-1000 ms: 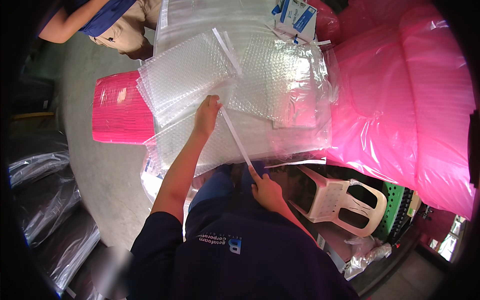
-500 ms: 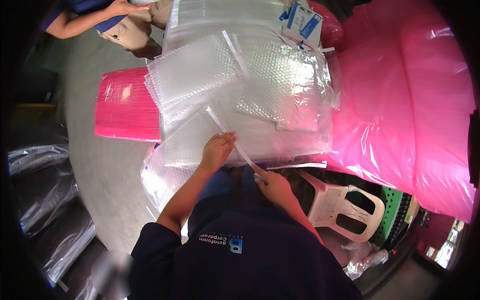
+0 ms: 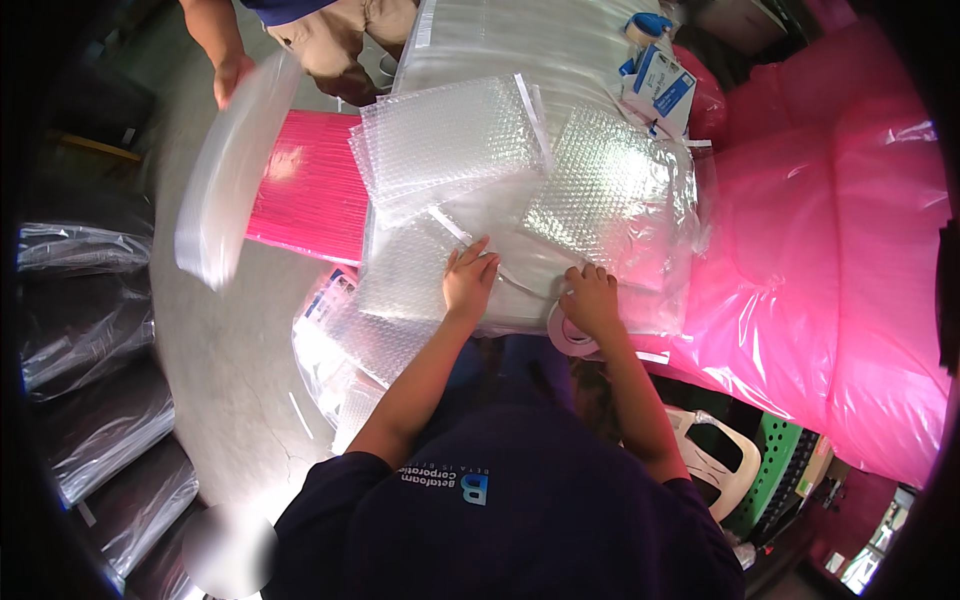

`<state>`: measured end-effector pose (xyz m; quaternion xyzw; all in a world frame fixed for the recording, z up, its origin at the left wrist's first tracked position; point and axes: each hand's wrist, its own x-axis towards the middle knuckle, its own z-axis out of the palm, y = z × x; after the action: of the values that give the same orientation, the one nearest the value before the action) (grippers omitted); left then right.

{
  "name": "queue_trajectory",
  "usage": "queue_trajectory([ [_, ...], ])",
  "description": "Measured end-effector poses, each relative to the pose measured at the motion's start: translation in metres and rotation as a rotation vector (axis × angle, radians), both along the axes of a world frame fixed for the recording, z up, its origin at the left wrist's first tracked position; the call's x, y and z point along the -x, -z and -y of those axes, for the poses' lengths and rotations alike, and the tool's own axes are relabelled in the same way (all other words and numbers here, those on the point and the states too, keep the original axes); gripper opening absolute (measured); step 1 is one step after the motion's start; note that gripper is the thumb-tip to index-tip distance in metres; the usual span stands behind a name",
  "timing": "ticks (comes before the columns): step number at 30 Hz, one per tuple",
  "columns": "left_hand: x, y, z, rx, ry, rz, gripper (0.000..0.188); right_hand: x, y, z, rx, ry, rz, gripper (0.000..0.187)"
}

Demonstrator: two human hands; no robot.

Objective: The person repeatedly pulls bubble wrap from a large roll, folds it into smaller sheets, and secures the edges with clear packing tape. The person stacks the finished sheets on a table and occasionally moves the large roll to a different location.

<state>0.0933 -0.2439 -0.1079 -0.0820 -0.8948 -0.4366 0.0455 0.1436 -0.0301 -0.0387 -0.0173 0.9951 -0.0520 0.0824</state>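
Observation:
A clear bubble wrap sheet (image 3: 400, 275) lies along the near edge of the plastic-covered work surface. Across its right side runs a white strip of tape (image 3: 452, 226). My left hand (image 3: 470, 282) rests on the strip and the sheet with its fingers partly spread. To its right, my right hand (image 3: 594, 300) grips a roll of white tape (image 3: 559, 337) at the near edge. A thin length of tape stretches between the two hands. Beyond my left hand is a stack of bubble wrap sheets (image 3: 450, 130), one edge carrying a white strip.
More bubble wrap (image 3: 595, 190) lies at right, near a white-and-blue box (image 3: 662, 88) and a blue tape dispenser (image 3: 648, 27). A co-worker's hand (image 3: 232, 80) holds a blurred translucent bundle (image 3: 225, 185) by a pink stack (image 3: 305, 190). Large pink wrapped rolls (image 3: 820, 260) and a plastic chair (image 3: 735, 460) stand right.
My right hand has moved right and away from me; the tape roll now shows in it. My left fingers have spread somewhat. The co-worker now holds a translucent bundle. The whole view has shifted.

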Motion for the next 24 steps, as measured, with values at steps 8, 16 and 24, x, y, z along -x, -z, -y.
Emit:
queue_trajectory([
  [8,0.001,-0.002,0.0,-0.015,0.012,0.021,0.014,0.011,0.034,0.073,0.588,-0.13,-0.314,0.024],
  [16,0.001,-0.007,0.006,-0.024,0.099,0.082,0.026,0.01,0.061,0.076,0.442,-0.143,-0.383,0.011],
  [24,0.003,-0.015,-0.002,-0.017,0.033,0.206,0.03,0.019,0.073,0.079,0.449,-0.057,-0.425,0.009],
])
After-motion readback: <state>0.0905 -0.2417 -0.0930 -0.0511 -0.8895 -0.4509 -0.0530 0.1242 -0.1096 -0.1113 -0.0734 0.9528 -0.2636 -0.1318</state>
